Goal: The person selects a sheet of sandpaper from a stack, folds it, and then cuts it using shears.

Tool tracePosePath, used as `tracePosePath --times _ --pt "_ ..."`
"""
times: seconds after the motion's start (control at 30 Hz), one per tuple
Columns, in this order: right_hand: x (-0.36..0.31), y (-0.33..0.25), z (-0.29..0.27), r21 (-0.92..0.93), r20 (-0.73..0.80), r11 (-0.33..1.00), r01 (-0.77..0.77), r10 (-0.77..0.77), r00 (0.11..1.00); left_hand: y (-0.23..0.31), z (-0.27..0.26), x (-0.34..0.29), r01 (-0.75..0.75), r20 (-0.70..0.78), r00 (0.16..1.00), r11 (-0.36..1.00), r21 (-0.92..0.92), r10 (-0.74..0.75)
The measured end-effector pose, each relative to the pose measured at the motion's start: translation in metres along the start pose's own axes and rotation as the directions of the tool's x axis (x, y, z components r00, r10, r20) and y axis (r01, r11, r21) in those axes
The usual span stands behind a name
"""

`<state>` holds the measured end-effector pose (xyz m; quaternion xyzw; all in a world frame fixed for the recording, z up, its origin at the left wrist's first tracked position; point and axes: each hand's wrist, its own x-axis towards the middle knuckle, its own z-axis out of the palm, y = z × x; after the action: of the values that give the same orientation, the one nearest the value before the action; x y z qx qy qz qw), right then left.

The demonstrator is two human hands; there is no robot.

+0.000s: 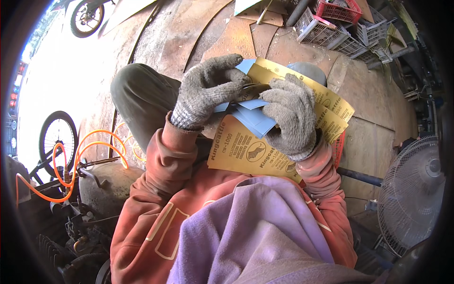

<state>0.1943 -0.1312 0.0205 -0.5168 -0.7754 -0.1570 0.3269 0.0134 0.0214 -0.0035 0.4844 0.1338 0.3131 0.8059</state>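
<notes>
Both my hands wear grey knit work gloves. My left hand point(208, 90) is curled, its fingertips pinching one side of a small bent piece of sandpaper point(254, 90) with a brown printed back. My right hand point(294, 113) closes on the other side of it, its fingers partly hiding the piece. Beneath and between the hands lie several blue sheets point(253, 120), like thin card or paper. Larger yellow-brown printed sandpaper sheets point(236, 146) spread across my lap under them, and another sandpaper sheet point(269, 72) reaches out beyond my right hand.
Grey and red plastic crates point(321, 31) stand at the far right. A wire-caged fan point(411, 194) is close on my right. To my left are an orange coiled hose point(78, 158), a rusty tank point(106, 182) and a wheel point(59, 137). Worn boards point(208, 33) cover the floor ahead.
</notes>
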Motion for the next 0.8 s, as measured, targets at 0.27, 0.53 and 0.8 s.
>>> tracePosePath --times 0.27,0.53,0.8 --pt "-0.0026 0.0015 0.0026 -0.03 -0.003 1.0 0.006 -0.006 1.0 -0.0018 0.0022 0.001 -0.041 -0.006 0.999 0.996 0.074 0.042" --pt "0.0005 -0.0015 -0.0003 -0.004 0.006 1.0 -0.011 0.011 1.0 0.0002 0.0035 0.0005 -0.003 -0.043 0.999 0.993 0.121 0.008" --pt "0.0011 0.0027 0.0018 -0.012 0.005 0.999 0.03 -0.03 1.0 -0.0014 0.008 0.0009 -0.03 -0.009 0.999 0.995 0.095 0.031"
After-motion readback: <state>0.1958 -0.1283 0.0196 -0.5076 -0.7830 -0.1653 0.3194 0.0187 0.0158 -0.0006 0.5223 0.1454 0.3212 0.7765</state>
